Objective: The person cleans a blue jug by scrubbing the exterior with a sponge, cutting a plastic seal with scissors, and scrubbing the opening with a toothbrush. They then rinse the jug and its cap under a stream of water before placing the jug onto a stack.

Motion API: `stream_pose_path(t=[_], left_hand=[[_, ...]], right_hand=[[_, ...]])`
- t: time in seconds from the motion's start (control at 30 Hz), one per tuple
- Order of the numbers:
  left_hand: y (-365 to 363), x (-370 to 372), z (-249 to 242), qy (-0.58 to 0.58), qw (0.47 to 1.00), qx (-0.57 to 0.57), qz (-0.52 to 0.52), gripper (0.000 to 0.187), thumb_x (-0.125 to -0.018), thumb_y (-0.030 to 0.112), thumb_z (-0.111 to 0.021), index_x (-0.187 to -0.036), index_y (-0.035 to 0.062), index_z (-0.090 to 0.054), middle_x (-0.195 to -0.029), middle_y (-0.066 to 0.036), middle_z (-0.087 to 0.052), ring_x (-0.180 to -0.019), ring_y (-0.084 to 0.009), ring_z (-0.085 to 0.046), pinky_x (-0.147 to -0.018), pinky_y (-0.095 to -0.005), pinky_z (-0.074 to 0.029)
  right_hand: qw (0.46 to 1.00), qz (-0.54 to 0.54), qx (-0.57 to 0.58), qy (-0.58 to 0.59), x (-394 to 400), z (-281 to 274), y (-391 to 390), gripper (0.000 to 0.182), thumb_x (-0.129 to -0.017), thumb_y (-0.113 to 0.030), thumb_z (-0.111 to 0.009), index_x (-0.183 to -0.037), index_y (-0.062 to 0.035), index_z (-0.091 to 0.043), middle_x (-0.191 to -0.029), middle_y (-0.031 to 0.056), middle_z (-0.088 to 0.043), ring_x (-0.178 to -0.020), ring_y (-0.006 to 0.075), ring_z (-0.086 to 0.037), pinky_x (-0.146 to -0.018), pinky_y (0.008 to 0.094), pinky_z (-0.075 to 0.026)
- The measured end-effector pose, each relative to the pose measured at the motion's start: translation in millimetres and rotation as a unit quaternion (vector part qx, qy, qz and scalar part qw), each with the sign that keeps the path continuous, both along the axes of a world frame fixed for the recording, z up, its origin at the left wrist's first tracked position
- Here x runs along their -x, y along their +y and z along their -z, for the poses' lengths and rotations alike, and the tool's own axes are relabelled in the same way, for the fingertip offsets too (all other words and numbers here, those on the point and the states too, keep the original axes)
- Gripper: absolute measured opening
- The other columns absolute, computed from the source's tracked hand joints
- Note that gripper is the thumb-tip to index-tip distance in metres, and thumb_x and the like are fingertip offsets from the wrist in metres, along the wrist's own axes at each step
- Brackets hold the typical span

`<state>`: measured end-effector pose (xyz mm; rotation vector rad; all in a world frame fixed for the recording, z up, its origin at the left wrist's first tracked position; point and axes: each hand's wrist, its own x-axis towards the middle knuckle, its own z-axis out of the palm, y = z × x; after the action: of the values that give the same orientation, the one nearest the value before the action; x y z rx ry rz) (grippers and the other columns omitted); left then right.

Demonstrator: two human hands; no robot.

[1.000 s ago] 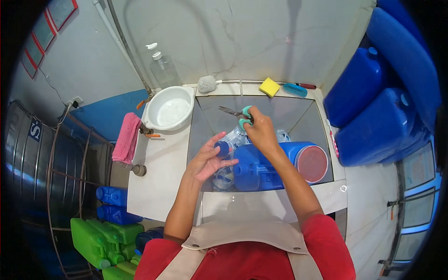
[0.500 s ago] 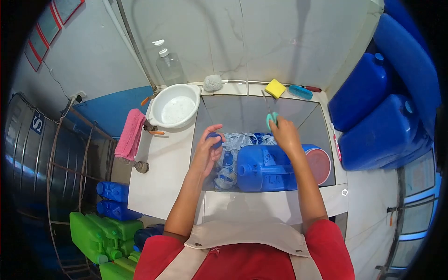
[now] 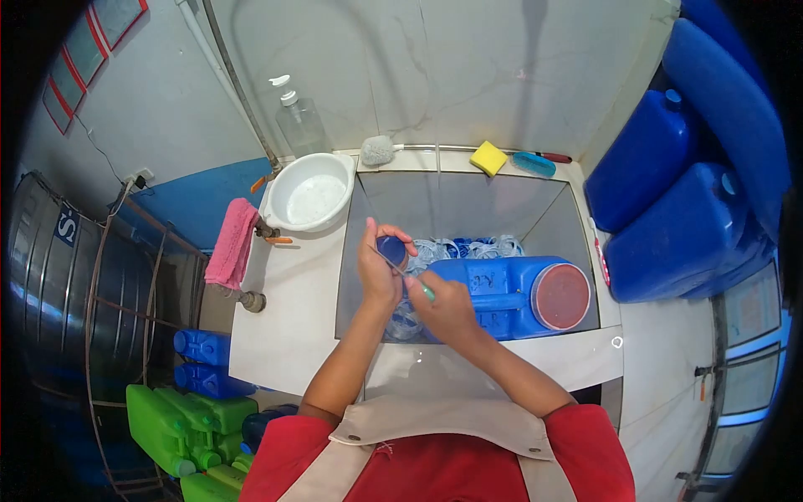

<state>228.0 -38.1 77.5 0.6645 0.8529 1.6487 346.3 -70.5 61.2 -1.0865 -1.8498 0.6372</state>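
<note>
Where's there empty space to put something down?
The counter looks bare between the towel, basin and sink. The front ledge, between sink and apron, looks clear too. It's crowded near the right hand, where jug and plastic lie in the sink, and on the back ledge, with sponge and blue brush.

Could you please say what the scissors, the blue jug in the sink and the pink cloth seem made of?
Scissors: blade probably metal, thin, greyish; the smooth green handle looks like plastic, though the right hand hides most of it.
Blue jug: likely moulded plastic, smooth, slightly shiny, with a handle formed into the body.
Pink cloth: fabric, perhaps terry, judging by its matt, fuzzy, folded surface.
</note>
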Motion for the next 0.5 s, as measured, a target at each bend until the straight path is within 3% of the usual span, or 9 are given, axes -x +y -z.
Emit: stream_pose_path(t=[0.13,0.3,0.43,0.5], left_hand=[[0.1,-4.9,-2.2,0.014,0.997,-0.007,-0.078,0.053,-0.096,0.041,-0.03,-0.069,0.0039,-0.054,-0.06,-0.008,-0.056,-0.049,-0.0105,-0.05,-0.041,-0.0203,-0.027],[-5.4,-7.2,-3.8,0.045,0.995,-0.004,-0.084,0.053,-0.096,0.041,-0.03,-0.066,0.0044,-0.054,-0.061,-0.007,-0.056,-0.054,-0.0125,-0.055,-0.042,-0.0218,-0.029],[-8.7,-11.1,-9.6,0.062,0.995,-0.006,-0.08,0.053,-0.095,0.04,-0.031,-0.064,0.0048,-0.054,-0.063,-0.007,-0.056,-0.056,-0.0133,-0.055,-0.042,-0.0223,-0.029],[-4.1,-13.4,-9.4,0.051,0.995,-0.011,-0.085,0.052,-0.095,0.04,-0.031,-0.064,0.0048,-0.053,-0.063,-0.007,-0.056,-0.056,-0.0135,-0.056,-0.042,-0.0224,-0.029]], right_hand=[[1.0,-0.005,0.007,-0.022,-4.8,-7.5,4.2,0.032,-0.085,-0.027,-0.058,-0.065,-0.003,-0.053,-0.051,0.0202,-0.051,-0.047,0.0405,-0.052,-0.043,0.0474,-0.038],[0.997,0.038,0.072,-0.004,-7.3,-18.9,5.8,0.036,-0.084,-0.027,-0.058,-0.06,-0.0028,-0.05,-0.048,0.0183,-0.049,-0.046,0.0396,-0.05,-0.041,0.0446,-0.037],[0.998,0.034,0.06,-0.004,-12.4,-19.6,4.5,0.034,-0.085,-0.027,-0.058,-0.061,-0.003,-0.052,-0.047,0.0176,-0.048,-0.045,0.0386,-0.05,-0.04,0.0434,-0.037],[0.996,0.006,-0.091,-0.011,-11.2,-16.2,0.9,0.033,-0.085,-0.027,-0.058,-0.063,-0.0033,-0.053,-0.046,0.0179,-0.048,-0.044,0.0383,-0.05,-0.039,0.043,-0.037]])
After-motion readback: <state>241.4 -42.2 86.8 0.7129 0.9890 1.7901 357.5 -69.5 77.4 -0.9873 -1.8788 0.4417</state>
